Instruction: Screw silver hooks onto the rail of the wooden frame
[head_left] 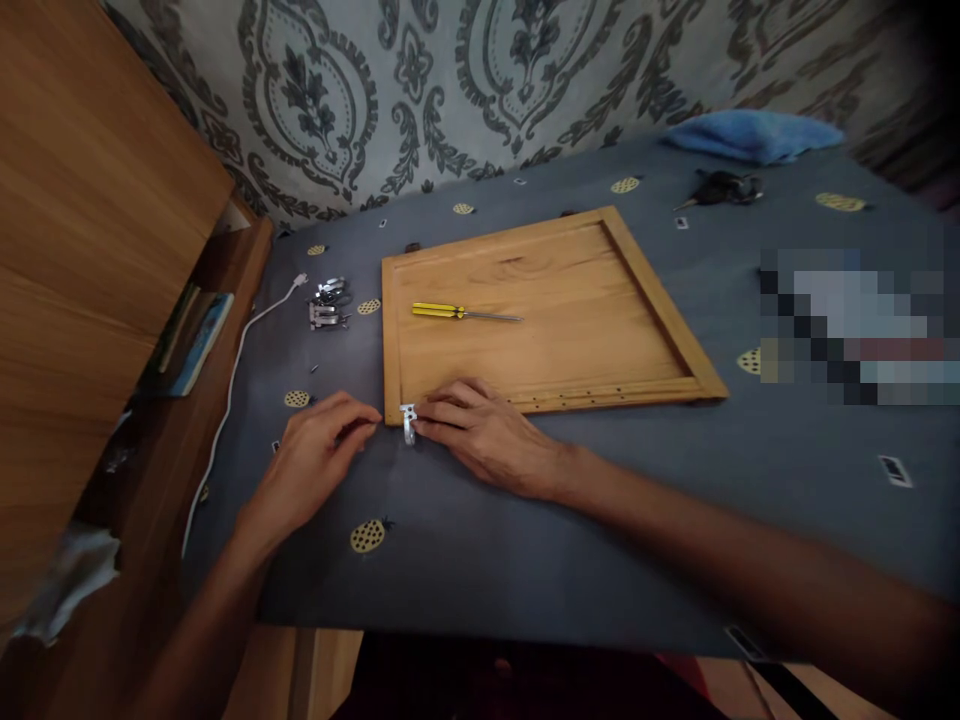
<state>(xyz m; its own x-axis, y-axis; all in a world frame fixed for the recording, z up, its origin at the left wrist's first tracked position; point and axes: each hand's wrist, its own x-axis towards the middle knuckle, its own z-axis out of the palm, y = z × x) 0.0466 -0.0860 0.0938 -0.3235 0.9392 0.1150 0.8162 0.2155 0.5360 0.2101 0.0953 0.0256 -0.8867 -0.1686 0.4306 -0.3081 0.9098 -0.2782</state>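
Two hands, both yours, bare, working at the near left corner of a framed wooden panel (570, 330).

1. Right hand (480, 435): palm down on the sheet, fingers curled and close together, thumb and forefinger pinching a small metal bracket (408, 422).
2. Metal bracket: bright silver, set against the panel's near left corner and hanging just over its edge. No stamp or marking can be read on it.
3. Left hand (311, 460): on the sheet just left of the bracket, fingers drawn together with the tips pointing at it. You cannot tell whether they grip anything.
4. Wooden panel: light brown, raised frame on all four sides, lying flat, with a row of small holes along the near rail.
5. Screwdriver (461, 313): yellow handle, slim steel shaft, lying on the panel's inner face, well apart from both hands, tip pointing right. No brand legible.
6. Metal fittings (328, 303): a small silver heap on the sheet, left of the panel.
7. White cable (232, 380): runs along the sheet's left edge, plug end near the fittings.
8. Bed sheet (600, 520): grey-blue, printed with yellow pineapples and small dark tags too small to read.
9. Books (196, 340): on a shelf of the wooden cabinet (90, 200) at left. Cover text not readable.
10. Blue cloth (754, 133): bunched at the far right, with a dark object (724, 187) just before it.
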